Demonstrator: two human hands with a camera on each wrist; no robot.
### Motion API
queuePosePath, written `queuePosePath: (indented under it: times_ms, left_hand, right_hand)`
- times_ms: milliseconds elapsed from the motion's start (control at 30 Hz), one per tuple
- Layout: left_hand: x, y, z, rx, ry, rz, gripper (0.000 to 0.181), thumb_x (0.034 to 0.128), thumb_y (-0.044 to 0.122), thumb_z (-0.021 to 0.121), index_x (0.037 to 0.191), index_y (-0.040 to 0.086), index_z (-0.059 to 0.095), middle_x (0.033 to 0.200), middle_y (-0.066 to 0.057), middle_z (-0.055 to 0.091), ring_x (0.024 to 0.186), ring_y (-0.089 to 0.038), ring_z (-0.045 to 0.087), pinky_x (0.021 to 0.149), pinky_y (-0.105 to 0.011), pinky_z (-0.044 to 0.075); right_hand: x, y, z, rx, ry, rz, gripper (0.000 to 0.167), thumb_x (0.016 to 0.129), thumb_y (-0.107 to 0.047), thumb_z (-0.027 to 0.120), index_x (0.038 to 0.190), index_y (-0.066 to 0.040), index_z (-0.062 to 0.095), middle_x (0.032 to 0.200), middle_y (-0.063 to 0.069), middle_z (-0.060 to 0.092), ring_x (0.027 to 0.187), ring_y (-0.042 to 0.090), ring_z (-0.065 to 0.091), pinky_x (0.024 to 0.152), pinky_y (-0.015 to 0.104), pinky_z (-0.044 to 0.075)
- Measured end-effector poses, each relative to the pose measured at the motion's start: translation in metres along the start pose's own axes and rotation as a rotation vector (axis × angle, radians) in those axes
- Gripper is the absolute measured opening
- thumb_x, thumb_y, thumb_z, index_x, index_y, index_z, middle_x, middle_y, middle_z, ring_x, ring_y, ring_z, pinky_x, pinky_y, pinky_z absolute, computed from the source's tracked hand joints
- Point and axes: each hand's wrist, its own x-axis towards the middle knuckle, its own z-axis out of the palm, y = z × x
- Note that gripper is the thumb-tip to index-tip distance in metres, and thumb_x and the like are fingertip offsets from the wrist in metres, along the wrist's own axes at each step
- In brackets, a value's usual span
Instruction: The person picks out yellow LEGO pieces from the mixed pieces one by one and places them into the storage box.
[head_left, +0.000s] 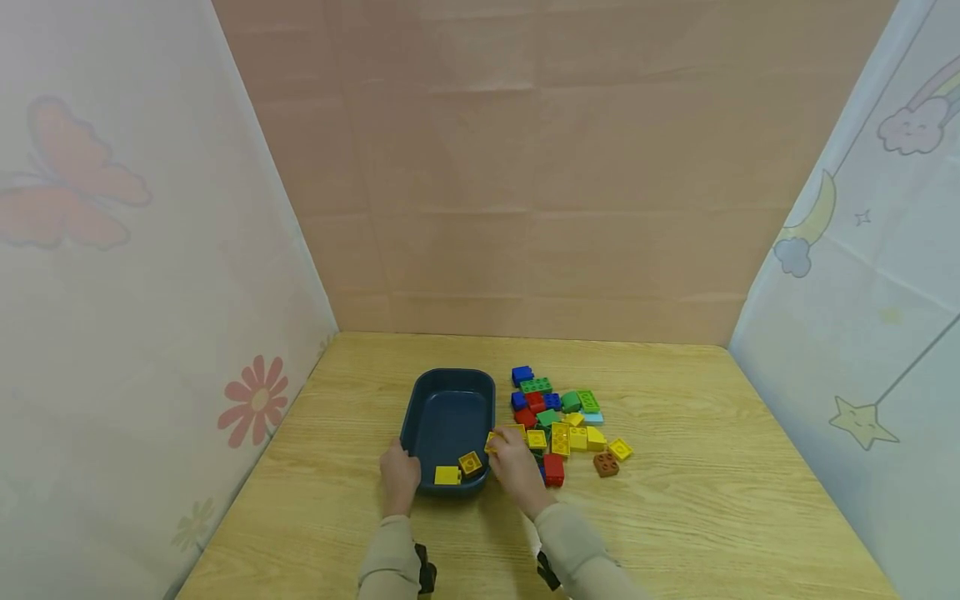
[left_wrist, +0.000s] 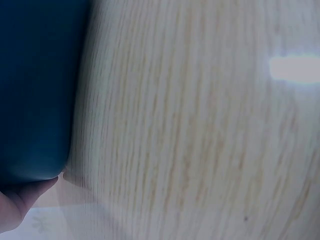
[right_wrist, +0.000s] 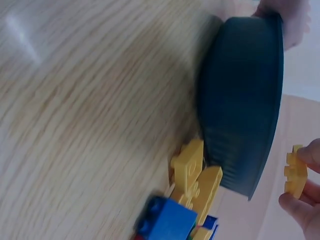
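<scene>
A dark blue tray (head_left: 453, 417) stands on the table, with two yellow bricks (head_left: 447, 475) lying at its near end. My left hand (head_left: 400, 477) grips the tray's left rim near the front corner; in the left wrist view only some of that hand shows beside the tray wall (left_wrist: 35, 90). Over by the right rim, my right hand (head_left: 517, 471) pinches a yellow toy brick (right_wrist: 296, 172) between thumb and fingers. The right wrist view shows this brick raised above rim height, studs facing sideways, apart from the tray.
A loose pile of bricks lies right of the tray, among them a red brick (head_left: 553, 470), a green brick (head_left: 536, 385) and a blue brick (right_wrist: 172, 222). A brown brick (head_left: 606, 464) sits at the pile's right edge. Patterned sheets hang on both sides.
</scene>
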Motion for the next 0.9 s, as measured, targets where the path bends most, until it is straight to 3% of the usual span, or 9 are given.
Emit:
queuePosePath:
  times_ms: [267, 533, 700, 900]
  left_hand:
    - [0.001, 0.000, 0.000, 0.002, -0.014, -0.013, 0.035, 0.0732, -0.011, 0.049, 0.107, -0.020, 0.049, 0.089, -0.030, 0.059, 0.082, -0.041, 0.058, 0.062, -0.044, 0.050]
    - [0.001, 0.001, 0.000, -0.001, -0.026, -0.022, 0.037, 0.0733, -0.011, 0.049, 0.110, -0.020, 0.047, 0.091, -0.030, 0.059, 0.083, -0.041, 0.058, 0.062, -0.043, 0.050]
    - [0.000, 0.001, 0.000, -0.006, -0.019, -0.015, 0.037, 0.0726, -0.012, 0.049, 0.109, -0.020, 0.048, 0.090, -0.030, 0.059, 0.084, -0.041, 0.058, 0.064, -0.044, 0.050]
    - [0.001, -0.001, 0.001, -0.012, -0.009, -0.007, 0.037, 0.0723, -0.012, 0.049, 0.109, -0.020, 0.048, 0.090, -0.031, 0.059, 0.085, -0.042, 0.057, 0.065, -0.045, 0.049]
  right_hand:
    - [0.001, -0.011, 0.011, -0.022, -0.095, -0.100, 0.017, 0.066, 0.005, 0.073, 0.080, -0.002, 0.066, 0.092, 0.009, 0.055, 0.087, 0.022, 0.054, 0.070, 0.026, 0.050]
    - [0.001, -0.015, 0.014, 0.153, -0.159, -0.194, 0.017, 0.067, 0.010, 0.069, 0.079, -0.001, 0.064, 0.093, 0.012, 0.055, 0.088, 0.024, 0.053, 0.073, 0.028, 0.048]
    - [0.002, -0.017, 0.014, 0.190, -0.271, -0.192, 0.009, 0.074, 0.006, 0.065, 0.080, 0.000, 0.065, 0.095, 0.014, 0.058, 0.088, 0.024, 0.054, 0.074, 0.026, 0.048]
    - [0.003, -0.020, 0.012, 0.188, -0.387, -0.118, 0.009, 0.079, 0.003, 0.061, 0.083, 0.000, 0.068, 0.095, 0.014, 0.059, 0.089, 0.024, 0.055, 0.075, 0.024, 0.047]
